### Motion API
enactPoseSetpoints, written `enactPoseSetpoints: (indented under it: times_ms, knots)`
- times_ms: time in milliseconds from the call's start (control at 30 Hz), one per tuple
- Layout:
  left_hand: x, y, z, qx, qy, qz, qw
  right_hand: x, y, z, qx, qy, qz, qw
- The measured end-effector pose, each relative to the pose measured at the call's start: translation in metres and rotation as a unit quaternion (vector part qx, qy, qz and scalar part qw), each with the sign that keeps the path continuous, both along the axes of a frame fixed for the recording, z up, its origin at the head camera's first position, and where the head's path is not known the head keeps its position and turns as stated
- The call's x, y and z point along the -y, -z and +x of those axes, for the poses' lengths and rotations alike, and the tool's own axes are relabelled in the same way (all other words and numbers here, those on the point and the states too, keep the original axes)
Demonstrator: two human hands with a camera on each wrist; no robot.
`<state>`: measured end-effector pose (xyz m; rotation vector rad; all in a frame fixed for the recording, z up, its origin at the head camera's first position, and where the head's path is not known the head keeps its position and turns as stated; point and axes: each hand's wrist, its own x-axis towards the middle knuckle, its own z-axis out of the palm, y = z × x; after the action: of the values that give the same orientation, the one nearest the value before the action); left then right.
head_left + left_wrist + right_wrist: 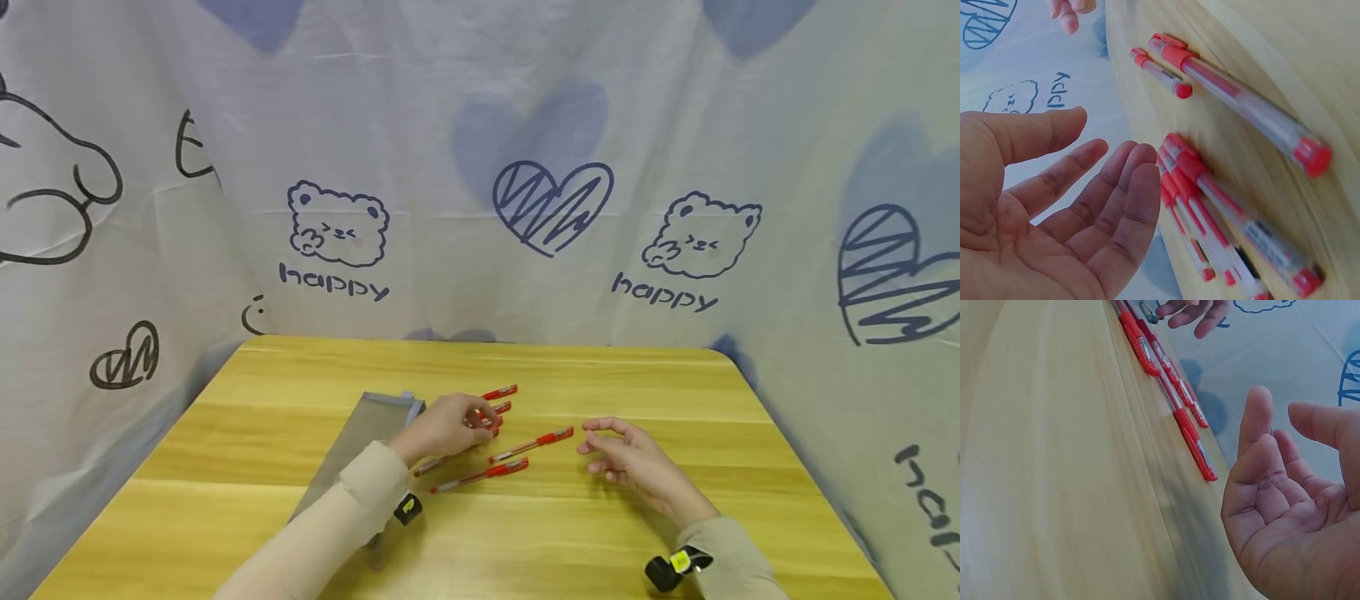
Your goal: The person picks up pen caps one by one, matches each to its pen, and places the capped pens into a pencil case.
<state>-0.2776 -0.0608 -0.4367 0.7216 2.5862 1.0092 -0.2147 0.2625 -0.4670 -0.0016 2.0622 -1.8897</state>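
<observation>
My left hand (446, 427) hovers with loosely bent fingers over a cluster of clear pens with red caps. The left wrist view shows no pen in that hand, and several clustered pens (1235, 225) lying beyond its fingertips. In the head view the hand hides part of this cluster. Two more red-capped pens lie apart from it: a nearer pen (480, 476) and a farther pen (532, 446). To their right, my right hand (637, 462) is held with relaxed, spread fingers and nothing in it. Its fingertips are a short way from the farther pen's cap.
A grey pouch (348, 450) with a pale blue-grey edge lies left of the pens, partly behind the left forearm. The wood-grain table (615, 375) is bordered at the back and sides by a white curtain (435, 250) with hearts and bears. A small camera is strapped at each wrist.
</observation>
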Motion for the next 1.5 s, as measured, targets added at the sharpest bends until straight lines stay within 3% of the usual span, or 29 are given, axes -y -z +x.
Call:
enactPoseSetpoints:
  times_ms: [433, 1000, 1500]
  knots:
    - [0.026, -0.003, 0.01, 0.01, -0.04, -0.006, 0.9991, 0.008, 0.001, -0.002, 0.0, -0.006, -0.003, 1.0]
    - [0.059, -0.012, 0.026, -0.028, -0.1, -0.032, 0.9941, 0.026, -0.004, -0.001, -0.005, -0.027, 0.001, 1.0]
    - [0.086, -0.006, 0.034, -0.067, -0.135, -0.139, 0.9788, 0.04, -0.004, -0.001, -0.01, -0.047, 0.011, 0.999]
